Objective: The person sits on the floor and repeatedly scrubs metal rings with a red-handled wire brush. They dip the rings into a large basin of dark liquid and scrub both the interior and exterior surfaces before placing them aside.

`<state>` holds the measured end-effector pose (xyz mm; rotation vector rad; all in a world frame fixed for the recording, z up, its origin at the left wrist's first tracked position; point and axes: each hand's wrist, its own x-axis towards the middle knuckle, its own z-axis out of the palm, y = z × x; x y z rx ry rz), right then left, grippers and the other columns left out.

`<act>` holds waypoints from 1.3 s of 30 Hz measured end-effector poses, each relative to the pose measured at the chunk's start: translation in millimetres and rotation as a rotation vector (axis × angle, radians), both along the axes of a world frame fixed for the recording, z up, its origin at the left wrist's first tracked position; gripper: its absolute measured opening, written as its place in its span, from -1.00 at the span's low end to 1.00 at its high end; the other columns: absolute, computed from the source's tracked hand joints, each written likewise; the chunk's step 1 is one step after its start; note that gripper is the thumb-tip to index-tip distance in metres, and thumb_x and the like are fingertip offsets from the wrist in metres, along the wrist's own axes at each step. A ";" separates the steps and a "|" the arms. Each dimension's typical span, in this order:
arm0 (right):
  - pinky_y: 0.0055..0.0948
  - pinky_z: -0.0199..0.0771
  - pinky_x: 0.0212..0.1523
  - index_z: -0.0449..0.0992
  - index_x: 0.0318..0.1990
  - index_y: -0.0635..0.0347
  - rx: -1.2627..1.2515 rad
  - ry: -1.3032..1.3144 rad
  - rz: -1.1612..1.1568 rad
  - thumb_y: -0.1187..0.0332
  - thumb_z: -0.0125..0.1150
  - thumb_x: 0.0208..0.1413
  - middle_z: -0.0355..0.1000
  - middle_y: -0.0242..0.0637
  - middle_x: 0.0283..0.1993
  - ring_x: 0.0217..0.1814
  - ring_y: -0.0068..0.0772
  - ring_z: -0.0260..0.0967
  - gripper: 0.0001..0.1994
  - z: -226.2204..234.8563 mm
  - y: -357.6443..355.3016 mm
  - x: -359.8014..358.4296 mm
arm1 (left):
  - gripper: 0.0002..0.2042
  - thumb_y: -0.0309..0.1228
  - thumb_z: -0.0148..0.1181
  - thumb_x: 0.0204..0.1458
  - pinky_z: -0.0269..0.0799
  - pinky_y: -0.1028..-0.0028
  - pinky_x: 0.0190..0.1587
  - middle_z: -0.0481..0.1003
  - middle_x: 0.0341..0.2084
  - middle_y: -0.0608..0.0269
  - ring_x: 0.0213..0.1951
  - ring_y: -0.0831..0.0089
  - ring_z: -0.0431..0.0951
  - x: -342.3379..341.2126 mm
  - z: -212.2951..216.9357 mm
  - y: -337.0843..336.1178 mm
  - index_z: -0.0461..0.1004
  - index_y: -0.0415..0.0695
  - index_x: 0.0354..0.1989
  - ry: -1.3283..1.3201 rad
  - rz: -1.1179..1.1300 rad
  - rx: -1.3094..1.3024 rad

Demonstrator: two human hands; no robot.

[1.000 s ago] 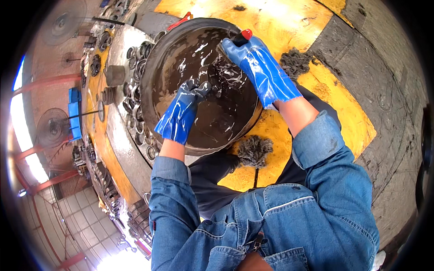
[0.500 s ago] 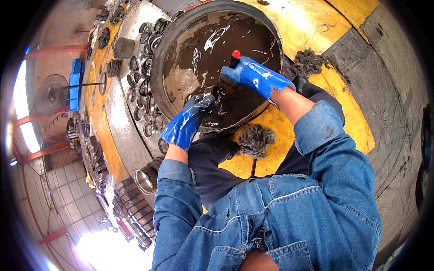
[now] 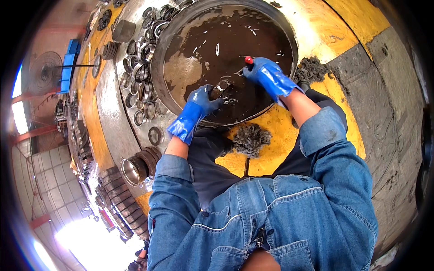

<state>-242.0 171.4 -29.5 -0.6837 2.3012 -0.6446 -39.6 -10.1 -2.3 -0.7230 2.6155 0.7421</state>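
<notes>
A wide round basin (image 3: 159,74) of dark, murky liquid stands in front of me. My left hand (image 3: 201,106), in a blue glove, is closed round a dark, wet metal ring (image 3: 220,89) just above the liquid, inside the near side of the basin. My right hand (image 3: 266,76), gloved alike, grips a brush by its handle (image 3: 248,60), whose red end sticks up past the thumb. The brush is to the right of the ring and apart from it; its bristles are mostly hidden by the glove.
Many loose metal rings (image 3: 143,72) lie left of the basin. A shiny metal cup (image 3: 131,171) lies by my left forearm. Grey fibrous wads sit near my legs (image 3: 251,140) and right of the basin (image 3: 312,68). A fan (image 3: 46,74) stands far left.
My right hand has shifted right with the brush, away from the ring. The left hand has moved slightly right with the ring, which now shows more clearly. The view has shifted a little.
</notes>
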 end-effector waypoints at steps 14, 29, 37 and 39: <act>-0.23 0.63 -0.20 0.71 -0.18 0.11 -0.365 -0.039 0.158 -0.15 0.32 0.21 0.62 -0.08 -0.35 -0.28 -0.19 0.64 -0.54 34.4 -23.5 49.6 | -0.56 -0.08 0.38 0.07 0.60 0.09 0.07 0.68 -0.09 0.00 -0.02 -0.08 0.67 34.6 -2.9 33.6 0.60 -0.03 0.08 -0.037 0.159 -0.269; -0.11 0.58 -0.15 0.67 -0.26 0.16 -0.082 0.131 0.003 -0.16 0.29 0.14 0.62 -0.04 -0.35 -0.24 0.04 0.62 -0.51 -1.9 0.9 9.2 | -0.51 -0.30 0.42 0.05 0.56 0.22 0.14 0.67 -0.06 -0.06 0.04 0.04 0.67 39.8 -19.9 9.5 0.57 -0.10 0.19 0.199 0.222 -0.044; -0.12 0.58 -0.22 0.69 -0.33 0.22 -0.513 -0.041 0.239 -0.15 0.32 0.14 0.61 -0.03 -0.41 -0.35 -0.06 0.61 -0.49 63.1 -36.6 53.5 | -0.56 -0.22 0.43 0.00 0.57 0.18 0.09 0.65 -0.07 -0.09 0.01 -0.04 0.65 40.6 -34.3 1.6 0.61 -0.10 0.07 0.092 0.140 -0.175; -0.30 0.62 -0.14 0.72 -0.10 0.09 -0.365 -0.064 0.258 -0.10 0.31 0.21 0.65 -0.18 -0.34 -0.29 -0.31 0.62 -0.57 52.1 -35.8 42.2 | -0.56 -0.18 0.44 -0.01 0.56 0.17 0.09 0.66 -0.07 -0.05 0.02 -0.04 0.64 40.3 -26.8 7.7 0.62 -0.09 0.04 0.073 0.151 -0.200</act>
